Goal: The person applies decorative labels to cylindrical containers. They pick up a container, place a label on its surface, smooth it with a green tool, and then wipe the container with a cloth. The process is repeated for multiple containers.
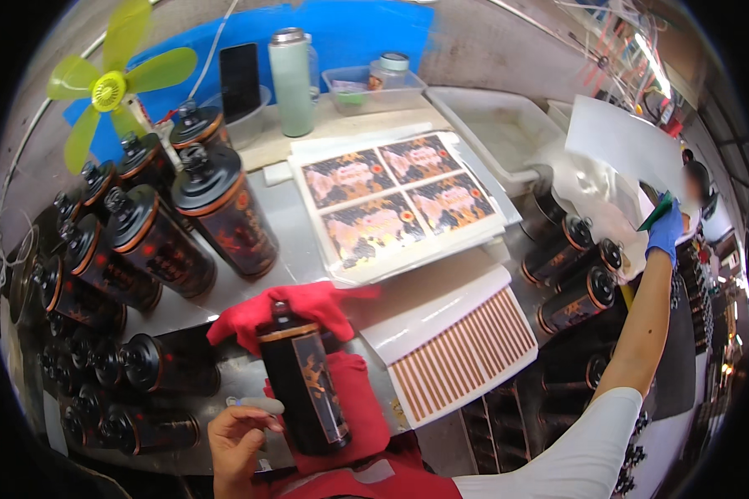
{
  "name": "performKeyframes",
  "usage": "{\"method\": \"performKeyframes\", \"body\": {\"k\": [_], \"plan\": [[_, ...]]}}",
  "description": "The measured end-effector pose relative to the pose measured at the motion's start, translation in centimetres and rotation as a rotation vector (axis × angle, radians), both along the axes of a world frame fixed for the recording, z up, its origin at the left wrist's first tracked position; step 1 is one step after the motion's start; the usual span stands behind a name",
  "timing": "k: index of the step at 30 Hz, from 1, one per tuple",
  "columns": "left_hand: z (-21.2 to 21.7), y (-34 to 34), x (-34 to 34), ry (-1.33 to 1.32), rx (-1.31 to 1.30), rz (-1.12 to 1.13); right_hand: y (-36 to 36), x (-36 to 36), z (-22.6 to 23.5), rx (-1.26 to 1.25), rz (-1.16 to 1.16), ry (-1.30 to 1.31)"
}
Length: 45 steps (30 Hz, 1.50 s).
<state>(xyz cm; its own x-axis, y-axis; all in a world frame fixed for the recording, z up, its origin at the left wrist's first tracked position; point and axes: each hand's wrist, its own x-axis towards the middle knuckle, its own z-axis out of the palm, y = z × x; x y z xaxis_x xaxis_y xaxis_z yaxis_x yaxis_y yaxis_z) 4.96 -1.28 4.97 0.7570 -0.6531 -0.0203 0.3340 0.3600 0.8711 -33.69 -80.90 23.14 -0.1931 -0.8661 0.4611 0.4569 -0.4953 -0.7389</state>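
In front of me a black bottle [295, 382] with an orange shoulder band and a gold-patterned panel lies tilted on red cloth [362, 399], its neck on a bunched piece. My left hand [240, 441] is beside its lower left side, fingers loosely curled and apart, a pale cover on one finger; nothing shows in it. Far out to the right my right hand [664, 231], in a blue glove, is closed on a flat green piece [657, 211], perhaps a scraper. A blank white sheet [620, 141] hangs just beyond; whether the hand grips it too, I cannot tell.
Patterned decal sheets [354, 229] are stacked mid-table, above a sheet of brown strips [466, 358]. Decorated black bottles [225, 212] crowd the left; more bottles [574, 303] lie right. Behind are a green fan [108, 90], phone [240, 81], flask [291, 83] and white tub [499, 125].
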Motion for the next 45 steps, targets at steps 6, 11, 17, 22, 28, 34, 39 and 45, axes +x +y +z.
{"method": "performKeyframes", "body": {"k": [6, 11, 17, 22, 28, 34, 39, 45], "plan": [[2.3, -1.8, -1.6, -0.166, 0.116, -0.030, 21.0, 13.1, -4.1, 0.213, 0.001, 0.770], [2.2, -0.6, -2.5, -0.182, 0.080, -0.011, 39.1, 19.6, -13.3, -0.587, 0.571, 1.641], [2.7, 0.8, -3.8, -0.241, 0.072, -0.064, 41.2, 24.0, -21.7, -0.909, 0.574, 1.786], [2.8, 2.2, -4.4, -0.237, 0.070, -0.001, 36.7, 25.1, -16.4, -0.976, 0.185, 1.539], [2.3, 1.7, -4.0, -0.220, 0.066, -0.017, 36.4, 20.6, -6.6, -0.881, -0.336, 1.215], [2.5, 0.4, -3.7, -0.221, 0.156, 0.017, 29.2, 20.0, -1.2, -0.135, -0.239, 0.976], [1.6, -1.2, -3.3, -0.231, 0.140, 0.021, 6.7, 6.0, 4.1, -0.010, -0.398, 0.893], [3.2, -2.0, -4.4, -0.328, 0.165, -0.031, 21.8, 10.0, -4.7, 0.243, 0.018, 0.587]]}}
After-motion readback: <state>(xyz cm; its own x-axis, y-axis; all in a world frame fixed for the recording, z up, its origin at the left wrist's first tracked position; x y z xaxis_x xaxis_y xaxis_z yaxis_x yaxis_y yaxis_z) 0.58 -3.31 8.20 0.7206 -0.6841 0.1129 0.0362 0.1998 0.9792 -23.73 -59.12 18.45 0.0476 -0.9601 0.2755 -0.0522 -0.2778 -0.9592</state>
